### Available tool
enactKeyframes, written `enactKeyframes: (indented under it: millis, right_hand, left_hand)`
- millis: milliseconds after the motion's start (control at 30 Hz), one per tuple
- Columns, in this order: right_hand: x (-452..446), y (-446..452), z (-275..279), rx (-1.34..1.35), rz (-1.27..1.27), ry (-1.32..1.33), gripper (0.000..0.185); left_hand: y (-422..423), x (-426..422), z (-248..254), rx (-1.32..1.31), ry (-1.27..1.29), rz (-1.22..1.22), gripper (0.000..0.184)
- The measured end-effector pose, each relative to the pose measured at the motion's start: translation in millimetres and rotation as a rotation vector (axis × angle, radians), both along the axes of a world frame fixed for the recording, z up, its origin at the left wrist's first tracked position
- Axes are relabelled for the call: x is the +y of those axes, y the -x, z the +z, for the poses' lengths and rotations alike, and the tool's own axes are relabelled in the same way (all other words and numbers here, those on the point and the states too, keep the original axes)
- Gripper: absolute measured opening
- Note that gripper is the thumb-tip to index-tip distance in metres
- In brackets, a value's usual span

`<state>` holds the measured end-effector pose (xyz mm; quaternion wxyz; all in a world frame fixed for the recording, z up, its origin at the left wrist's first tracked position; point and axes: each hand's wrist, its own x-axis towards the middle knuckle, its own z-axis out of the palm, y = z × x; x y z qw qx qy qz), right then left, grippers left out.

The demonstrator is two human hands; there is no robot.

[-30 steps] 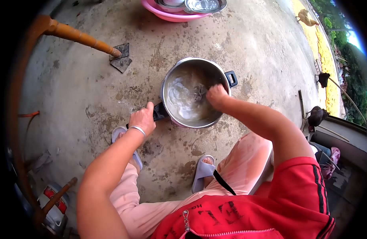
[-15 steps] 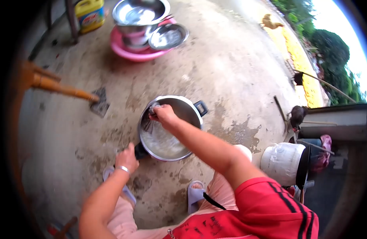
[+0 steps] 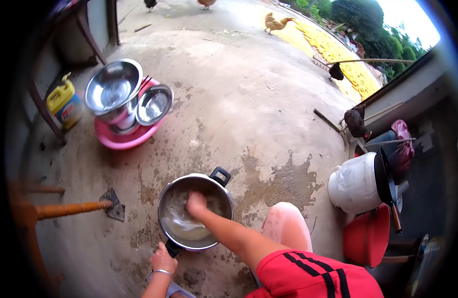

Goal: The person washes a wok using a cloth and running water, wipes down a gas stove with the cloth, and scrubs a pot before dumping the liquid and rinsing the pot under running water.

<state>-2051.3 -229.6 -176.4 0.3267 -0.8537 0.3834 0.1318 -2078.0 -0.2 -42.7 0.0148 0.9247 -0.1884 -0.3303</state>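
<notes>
A round metal pot (image 3: pixel 229 208) with cloudy water in it stands on the concrete floor. Its long black handle points toward me at the lower left, and my left hand (image 3: pixel 163 259) is wrapped round it. My right hand (image 3: pixel 195 203) is down inside the pot, at the water, with its fingers closed; what they hold is hidden by blur and water. A short black side handle (image 3: pixel 220 176) sticks out at the pot's upper right.
Metal bowls (image 3: pixel 113 88) stand in a pink basin (image 3: pixel 122 141) at the upper left, near a yellow jug (image 3: pixel 65 102). A wooden chair leg (image 3: pixel 72 209) lies left. A white bucket (image 3: pixel 355 184), red basin (image 3: pixel 366 237) and dark chicken (image 3: pixel 355 120) are at the right.
The view has swung up and right, so the pot sits lower in it. My right hand has moved from the pot's upper left rim down to the water; my left hand stays on the handle.
</notes>
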Motion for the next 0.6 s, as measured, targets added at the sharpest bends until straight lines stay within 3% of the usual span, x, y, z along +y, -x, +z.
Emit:
enactKeyframes:
  millis: [33,67,100,200,233,300,367,400,433,467,533,600]
  right_hand:
    - [2,1,-28,0.013,0.122,0.044,0.024]
    - [11,7,-22,-0.109,0.237,0.183,0.02]
    - [13,14,-7,-0.112,0.344,0.112,0.021]
    - [9,41,19,-0.22,0.837,0.249,0.021]
    - [8,49,27,-0.095,0.97,0.264,0.021]
    - [-4,70,27,-0.058,1.077,0.288,0.023]
    - [-19,76,46,0.099,0.906,0.152,0.022]
    - [-26,77,53,0.121,0.822,0.114,0.022]
    - [-31,77,61,0.048,0.715,0.096,0.022]
    - [-35,77,71,-0.02,0.611,0.074,0.023]
    - [-38,77,85,-0.177,0.532,-0.094,0.021]
    - [-30,84,112,-0.318,0.569,-0.178,0.02]
  left_hand:
    - [-1,-2,5,0.009,-0.037,-0.006,0.043]
    - [-2,-4,8,0.059,-0.091,-0.019,0.048]
    - [1,-2,8,0.03,-0.09,-0.035,0.048]
    - [2,-21,13,-0.194,-0.271,-0.352,0.041]
    - [2,-36,25,-0.219,-0.302,-0.451,0.038]
    - [3,-76,96,-0.06,0.111,-0.341,0.035]
    - [-7,-102,84,0.291,0.367,-0.06,0.054]
    - [-7,-116,74,0.485,0.417,0.31,0.064]
    - [-9,-129,62,0.679,0.476,0.679,0.075]
    - [-15,-136,53,0.645,0.5,0.69,0.075]
    - [-26,-144,29,1.229,0.587,1.308,0.086]
    - [-23,-149,-17,1.242,0.723,1.415,0.078]
